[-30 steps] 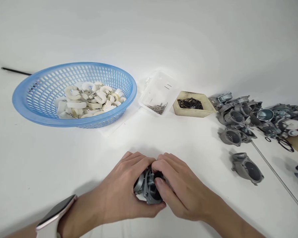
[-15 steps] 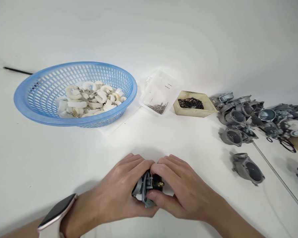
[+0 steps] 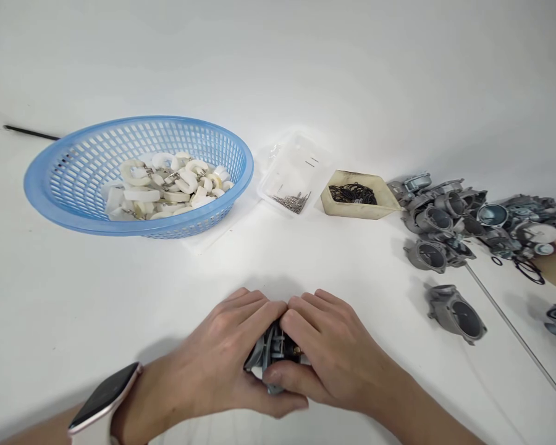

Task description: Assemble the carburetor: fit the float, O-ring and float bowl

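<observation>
Between my two hands, near the front middle of the table, is a grey metal carburetor (image 3: 271,350) with a dark part and a small brass piece on its right. My left hand (image 3: 229,349) is closed around its left side, the thumb along the bottom. From the right, my right hand (image 3: 331,352) grips it, with the thumb pressed across its front and the fingers curled over the top. The two index fingertips meet above it. My fingers cover much of the carburetor's top and underside.
A blue basket (image 3: 44,198) holds white carburetor floats. Beside it are a clear tray (image 3: 285,167) of small metal pins and a cream bin (image 3: 387,198) of black rubber rings. Several grey carburetor bodies (image 3: 435,219) are piled right; one float bowl (image 3: 458,314) lies nearer.
My right thumb has slid left across the carburetor's front, and my right fingers now cover more of the brass piece. The view has shifted slightly.
</observation>
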Available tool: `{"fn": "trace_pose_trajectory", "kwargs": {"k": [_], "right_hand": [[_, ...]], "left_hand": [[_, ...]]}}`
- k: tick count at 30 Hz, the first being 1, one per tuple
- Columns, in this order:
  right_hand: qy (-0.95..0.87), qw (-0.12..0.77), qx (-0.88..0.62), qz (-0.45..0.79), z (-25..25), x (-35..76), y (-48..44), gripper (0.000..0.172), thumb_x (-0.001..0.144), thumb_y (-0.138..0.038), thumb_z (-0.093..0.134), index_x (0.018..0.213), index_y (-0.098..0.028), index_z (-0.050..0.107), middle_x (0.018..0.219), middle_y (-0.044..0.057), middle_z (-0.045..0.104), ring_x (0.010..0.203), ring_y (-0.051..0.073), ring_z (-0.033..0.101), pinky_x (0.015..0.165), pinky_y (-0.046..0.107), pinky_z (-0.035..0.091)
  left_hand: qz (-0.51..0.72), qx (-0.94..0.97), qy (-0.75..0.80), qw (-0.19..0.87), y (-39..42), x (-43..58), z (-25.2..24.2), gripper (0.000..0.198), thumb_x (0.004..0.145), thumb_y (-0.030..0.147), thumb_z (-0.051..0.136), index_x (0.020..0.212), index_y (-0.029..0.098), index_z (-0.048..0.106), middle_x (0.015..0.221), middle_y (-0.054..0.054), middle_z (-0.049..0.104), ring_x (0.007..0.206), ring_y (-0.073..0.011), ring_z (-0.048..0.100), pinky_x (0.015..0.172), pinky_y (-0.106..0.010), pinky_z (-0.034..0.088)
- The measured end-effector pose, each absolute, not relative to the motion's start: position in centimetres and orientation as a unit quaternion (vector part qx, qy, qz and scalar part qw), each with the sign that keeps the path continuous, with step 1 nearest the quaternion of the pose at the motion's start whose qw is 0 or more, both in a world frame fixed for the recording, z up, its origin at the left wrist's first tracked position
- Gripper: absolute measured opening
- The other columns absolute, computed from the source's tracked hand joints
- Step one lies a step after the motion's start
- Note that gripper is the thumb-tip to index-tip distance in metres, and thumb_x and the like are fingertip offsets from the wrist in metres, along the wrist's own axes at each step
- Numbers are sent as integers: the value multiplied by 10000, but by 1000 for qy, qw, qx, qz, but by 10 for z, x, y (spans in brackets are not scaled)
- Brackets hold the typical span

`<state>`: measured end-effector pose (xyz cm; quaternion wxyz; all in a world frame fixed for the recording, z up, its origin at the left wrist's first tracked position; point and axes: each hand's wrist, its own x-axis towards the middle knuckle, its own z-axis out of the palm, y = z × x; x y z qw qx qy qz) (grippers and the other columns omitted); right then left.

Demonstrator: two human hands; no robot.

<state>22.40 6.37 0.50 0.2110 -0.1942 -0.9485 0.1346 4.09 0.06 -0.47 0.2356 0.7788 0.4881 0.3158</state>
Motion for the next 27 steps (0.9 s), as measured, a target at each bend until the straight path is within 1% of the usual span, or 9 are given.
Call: {"fn": "trace_pose_trajectory", "kwargs": {"k": [2,3,7,9,14,18,21,23,27], "right_hand": [[-945,217,-201,138,5,222,63,587,1040,-639,298,729,-187,508,674,-10,567,570,132,467,589,317,321],[-944,217,-206,140,5,222,63,604,1035,-656,288,730,-187,515,674,-8,570,566,130,465,582,314,322],[-943,201,-221,148,6,220,63,651,1021,-694,249,726,-190,538,677,-2,587,566,132,481,565,312,330],[-942,194,-227,151,6,220,63,677,1004,-726,240,721,-194,547,667,-4,586,557,131,486,556,312,328],[-943,182,-233,153,2,220,63,702,958,-790,271,816,-199,621,703,-5,623,594,139,559,575,317,363],[-943,191,-231,148,-3,219,64,730,935,-823,256,764,-201,599,669,-19,601,563,126,552,547,304,350],[-942,208,-215,153,-5,219,66,734,957,-801,213,752,-204,588,679,-22,615,565,121,559,536,295,349],[-941,218,-207,155,-7,219,66,730,969,-785,203,745,-202,582,680,-22,617,565,118,561,528,293,351],[-947,197,-200,155,-9,219,67,705,966,-786,243,736,-203,566,666,-27,598,573,113,560,524,290,359]], "left_hand": [[317,781,485,234,1,41,-4,552,592,427,882,934,237,493,813,67,640,731,-170,608,750,-337,462],[318,781,486,229,1,42,-4,551,590,419,882,933,236,492,813,66,642,730,-171,611,748,-339,466],[325,783,490,201,-1,43,-3,468,606,265,806,941,245,480,811,70,638,733,-168,615,772,-344,481],[328,784,489,195,-1,43,-3,481,605,236,772,974,253,465,830,68,646,741,-171,622,781,-347,491],[330,786,491,180,0,43,-5,576,585,204,746,1068,272,440,851,61,665,727,-175,631,734,-327,520],[332,790,490,158,-1,41,-7,644,607,206,744,1158,277,417,911,30,687,783,-197,654,726,-321,542],[322,801,483,145,-2,41,-8,627,624,212,736,1162,274,420,930,17,691,803,-207,666,747,-332,553],[323,803,479,146,-2,41,-8,614,629,179,708,1165,274,425,929,17,689,804,-204,668,751,-328,553],[319,805,478,151,-1,42,-9,641,622,160,690,1194,269,422,923,17,681,807,-204,665,737,-320,555]]}}
